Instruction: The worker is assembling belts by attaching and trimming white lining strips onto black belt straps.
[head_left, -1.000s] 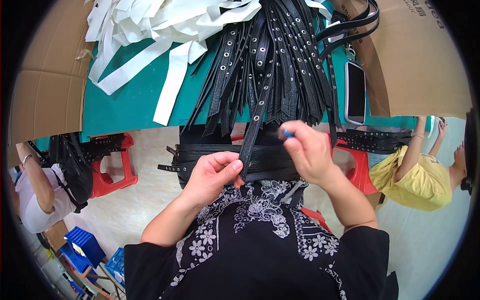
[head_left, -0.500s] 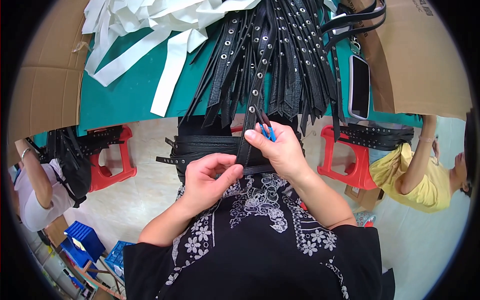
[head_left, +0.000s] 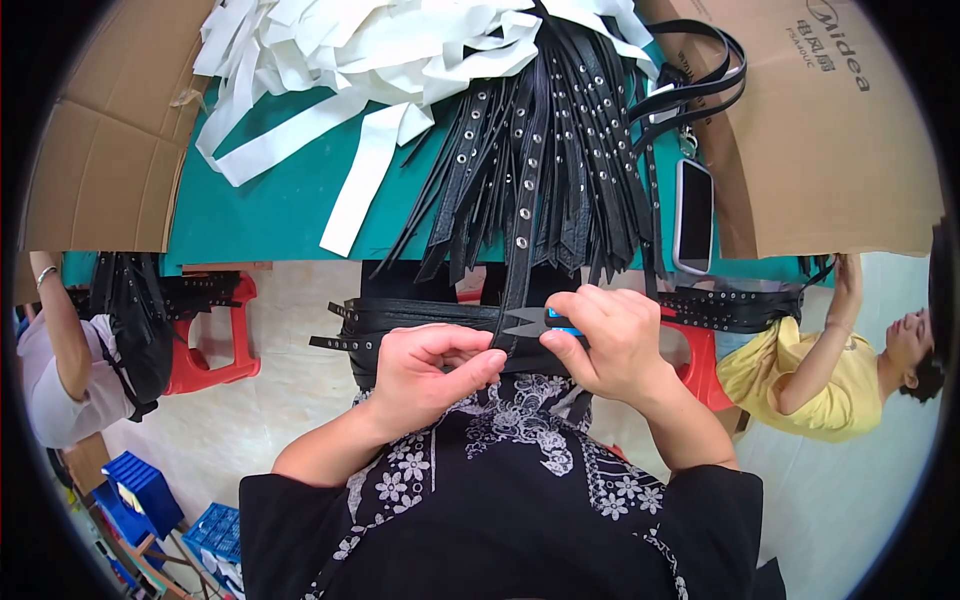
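Black eyelet strap [head_left: 518, 270], probably light and pliable, extends past the worktop's [head_left: 270, 222] near edge; best held where the left hand [head_left: 425, 372] pinches it, fingers closed; the right hand [head_left: 612, 345] grasps snips [head_left: 528, 321].

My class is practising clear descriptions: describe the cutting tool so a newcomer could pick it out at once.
Find the green table across the top, then, below its near edge, the wearer's right hand. It holds small snips, their open, pointed grey blades facing left toward a black strap. Blue on the handle sets them apart from the black straps nearby.
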